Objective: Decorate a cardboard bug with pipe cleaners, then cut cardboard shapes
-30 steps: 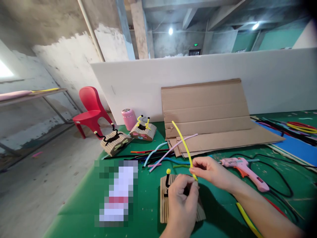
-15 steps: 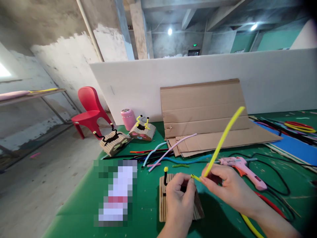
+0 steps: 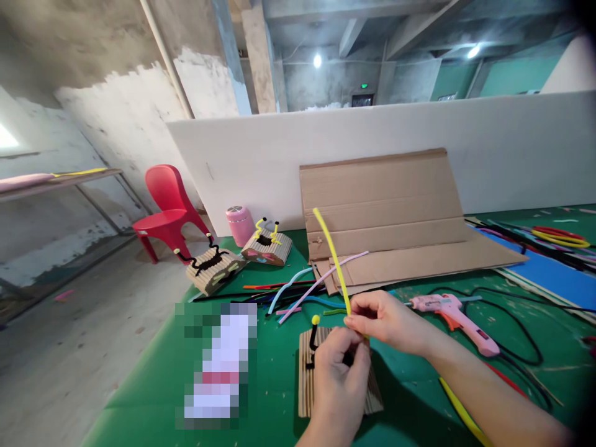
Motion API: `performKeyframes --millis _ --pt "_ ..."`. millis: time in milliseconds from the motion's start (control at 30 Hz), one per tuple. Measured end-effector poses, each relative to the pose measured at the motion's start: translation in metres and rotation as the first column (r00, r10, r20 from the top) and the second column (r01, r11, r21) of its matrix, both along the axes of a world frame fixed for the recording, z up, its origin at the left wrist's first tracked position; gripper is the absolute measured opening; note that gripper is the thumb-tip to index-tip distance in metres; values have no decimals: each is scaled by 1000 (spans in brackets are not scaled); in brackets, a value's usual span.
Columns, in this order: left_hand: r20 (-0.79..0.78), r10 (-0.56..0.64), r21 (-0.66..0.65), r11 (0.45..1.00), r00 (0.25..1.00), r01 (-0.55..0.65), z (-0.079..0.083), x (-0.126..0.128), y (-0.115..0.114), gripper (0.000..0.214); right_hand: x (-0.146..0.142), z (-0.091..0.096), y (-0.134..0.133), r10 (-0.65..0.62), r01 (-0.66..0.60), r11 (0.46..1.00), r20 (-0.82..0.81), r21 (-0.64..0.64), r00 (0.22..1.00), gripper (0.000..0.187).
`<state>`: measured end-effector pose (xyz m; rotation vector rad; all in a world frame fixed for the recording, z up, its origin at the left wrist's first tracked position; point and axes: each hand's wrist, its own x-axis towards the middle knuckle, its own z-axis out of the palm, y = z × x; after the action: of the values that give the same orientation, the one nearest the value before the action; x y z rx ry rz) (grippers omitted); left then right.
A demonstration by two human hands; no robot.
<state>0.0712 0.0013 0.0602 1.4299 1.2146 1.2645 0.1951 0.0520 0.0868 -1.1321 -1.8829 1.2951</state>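
Observation:
My right hand is closed in a pinch on a yellow pipe cleaner, whose long free end rises up and to the left. Right beside it, my left hand is pinched together above a corrugated cardboard piece; the fingers hide what they grip, though a black pipe-cleaner tip showed there half a second ago. On the cardboard's left side stands a black pipe-cleaner stalk with a yellow ball on top. The lower end of the yellow pipe cleaner is covered by my fingers.
A pink glue gun with its cable lies to the right. Two similar cardboard pieces, one with black stalks and one with yellow, stand at the back left near a pink canister. Loose pipe cleaners and cardboard lie behind.
My right hand has moved left, close against my left hand. The yellow pipe cleaner has swung from leaning right to leaning left. My left hand stays nearly in place.

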Motion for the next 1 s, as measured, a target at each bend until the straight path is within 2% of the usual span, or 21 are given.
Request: performKeyframes --millis 233,533,600,700,800,1000 --pt "-2 -5 -21 1000 1000 5 -3 0 -1 16 12 -16 -3 -66 65 998 -41 -25 997 18" --pt "59 33 -60 998 998 -29 -4 -1 0 16 22 -13 -28 -186 185 982 -39 -24 982 19" --pt "65 36 -60 998 997 -32 -4 -1 1 17 22 -10 -33 -189 188 982 23 23 982 21" --pt "79 32 -80 996 996 -26 -4 0 2 18 22 -2 -41 -209 186 969 137 159 968 22" --pt "92 42 -97 995 995 -33 -4 1 3 17 21 5 -46 -204 136 950 228 281 952 21" --pt "44 17 -67 998 999 -14 -5 1 3 15 15 19 -47 -149 15 917 309 397 939 18"
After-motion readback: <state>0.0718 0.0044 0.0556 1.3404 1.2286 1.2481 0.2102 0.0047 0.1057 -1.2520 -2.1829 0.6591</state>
